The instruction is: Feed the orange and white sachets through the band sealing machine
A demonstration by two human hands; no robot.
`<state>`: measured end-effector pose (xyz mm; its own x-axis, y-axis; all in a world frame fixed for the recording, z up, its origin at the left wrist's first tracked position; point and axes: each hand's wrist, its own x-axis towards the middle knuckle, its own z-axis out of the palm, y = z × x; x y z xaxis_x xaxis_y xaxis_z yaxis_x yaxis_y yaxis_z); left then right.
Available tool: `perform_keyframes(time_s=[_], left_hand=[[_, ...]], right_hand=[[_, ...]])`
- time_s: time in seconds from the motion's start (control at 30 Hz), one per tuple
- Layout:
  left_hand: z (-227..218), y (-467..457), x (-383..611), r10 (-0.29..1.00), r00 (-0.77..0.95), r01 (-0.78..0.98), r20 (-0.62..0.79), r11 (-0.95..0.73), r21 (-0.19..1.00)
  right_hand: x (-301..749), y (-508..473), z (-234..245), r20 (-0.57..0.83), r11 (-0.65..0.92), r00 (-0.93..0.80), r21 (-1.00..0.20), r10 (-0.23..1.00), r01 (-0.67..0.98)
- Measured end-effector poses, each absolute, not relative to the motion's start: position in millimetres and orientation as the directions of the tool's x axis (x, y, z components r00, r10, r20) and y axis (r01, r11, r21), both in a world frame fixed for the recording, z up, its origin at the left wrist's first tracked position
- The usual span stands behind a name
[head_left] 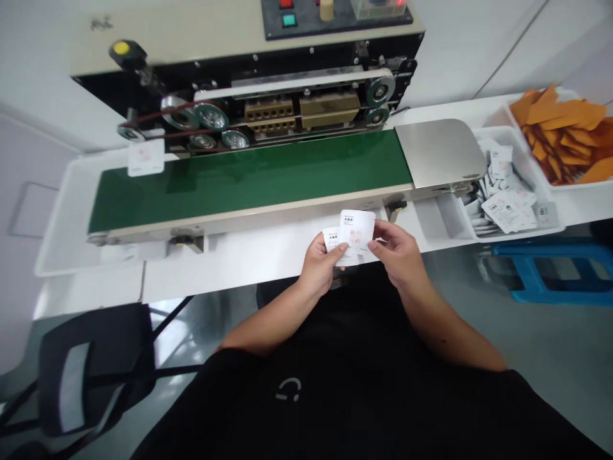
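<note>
My left hand (322, 260) is closed on a small stack of white sachets (336, 248) just in front of the table edge. My right hand (398, 250) pinches one white sachet (357, 230) by its right edge, holding it upright and overlapping the stack. Both hands hover near my chest, below the green conveyor belt (249, 179) of a band sealing machine (268, 96). Another white sachet (145, 157) sits at the belt's left end, under the sealer's wheels.
A white bin (529, 176) at the right holds several white sachets; behind it a tray of orange packets (569, 134). A steel plate (438, 152) ends the belt on the right. A white tray (62, 217) lies at the left end. Black chair (90, 370) below left, blue stool (550, 268) right.
</note>
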<state>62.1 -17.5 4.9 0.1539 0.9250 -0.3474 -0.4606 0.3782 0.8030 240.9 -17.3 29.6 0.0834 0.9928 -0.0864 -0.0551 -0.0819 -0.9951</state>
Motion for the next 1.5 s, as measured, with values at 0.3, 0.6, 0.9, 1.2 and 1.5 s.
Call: perform_keyframes(time_s=[0.3, 0.6, 0.9, 1.2, 1.5], left_hand=[[-6.5, -21.1, 58.7, 0.945, 0.122, -0.410, -0.303, 0.326, 0.852], [-9.9, -18.9, 50.1, 0.939, 0.084, -0.430, -0.334, 0.337, 0.838], [-12.4, -11.0, 40.9, 0.927, 0.064, -0.450, -0.369, 0.357, 0.818], [-17.2, -4.2, 38.5, 0.926, 0.068, -0.450, -0.370, 0.360, 0.817], [-15.4, -6.9, 35.1, 0.925, 0.081, -0.451, -0.370, 0.366, 0.814]], right_hand=[[253.3, -14.5, 48.9, -0.092, -0.078, 0.184, -0.993, 0.979, -0.084], [326.2, 114.2, 120.3, -0.220, -0.185, 0.164, -0.962, 0.962, -0.203], [314.1, 162.2, 134.0, -0.317, -0.312, 0.086, -0.948, 0.945, -0.071], [298.9, 164.5, 141.2, -0.354, -0.353, 0.012, -0.935, 0.935, -0.047], [291.0, 80.3, 124.7, -0.239, -0.232, 0.059, -0.966, 0.969, -0.113]])
